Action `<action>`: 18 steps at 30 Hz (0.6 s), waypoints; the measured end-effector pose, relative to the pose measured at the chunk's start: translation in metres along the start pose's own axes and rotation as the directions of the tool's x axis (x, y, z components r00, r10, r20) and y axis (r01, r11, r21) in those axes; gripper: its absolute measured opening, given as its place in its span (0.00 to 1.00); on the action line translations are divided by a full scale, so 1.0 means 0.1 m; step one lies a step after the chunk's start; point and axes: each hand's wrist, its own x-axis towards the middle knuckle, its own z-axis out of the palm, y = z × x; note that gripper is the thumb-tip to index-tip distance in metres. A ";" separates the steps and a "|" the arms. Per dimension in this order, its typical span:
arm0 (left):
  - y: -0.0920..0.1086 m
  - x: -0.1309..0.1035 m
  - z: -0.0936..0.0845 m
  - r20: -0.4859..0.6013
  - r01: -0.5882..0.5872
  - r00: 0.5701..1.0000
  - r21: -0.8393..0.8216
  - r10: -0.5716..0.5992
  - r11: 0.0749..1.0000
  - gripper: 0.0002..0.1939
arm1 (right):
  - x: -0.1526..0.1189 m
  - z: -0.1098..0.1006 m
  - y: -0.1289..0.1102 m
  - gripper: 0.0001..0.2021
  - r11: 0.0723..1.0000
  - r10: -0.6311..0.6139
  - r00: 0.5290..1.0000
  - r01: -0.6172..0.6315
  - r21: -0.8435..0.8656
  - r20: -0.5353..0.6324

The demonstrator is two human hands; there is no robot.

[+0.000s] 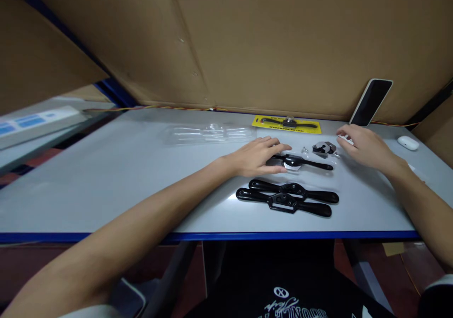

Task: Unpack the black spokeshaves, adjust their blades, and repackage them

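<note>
My left hand (256,156) lies over the left handle of a black spokeshave (314,164), thumb and fingers on either side of it. A whitish flat piece (292,166) shows at the middle of this tool. My right hand (370,147) is closed at the fingertips around something small and pale that I cannot make out. Just left of it lies a small pile of grey metal blades (322,148), with tiny shiny screws (305,151) alongside. Nearer the front edge, two more black spokeshave bodies, a rear one (320,195) and a front one (314,208), rest side by side.
A yellow card with a packaged spokeshave (288,124) lies at the back. Clear plastic blister packaging (212,134) sits left of it. A phone (371,103) leans on the cardboard wall (283,49), and a white earbud case (408,143) is at right. The table has a blue front edge (212,236).
</note>
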 end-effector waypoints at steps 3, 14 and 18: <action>0.00 0.00 -0.01 0.006 0.000 1.000 -0.008 0.000 1.000 0.43 | 0.01 -0.01 0.15 0.22 0.985 0.084 0.992 -0.069 -0.155 0.091; 0.01 -0.01 0.01 -0.012 0.002 1.000 -0.006 -0.002 1.000 0.43 | 0.07 -0.06 0.48 0.22 0.919 0.319 0.888 -0.205 -0.336 0.331; 0.00 -0.01 0.02 -0.024 -0.004 1.000 -0.001 0.004 1.000 0.43 | 0.07 -0.12 0.38 0.21 0.929 0.291 0.904 -0.189 -0.318 0.312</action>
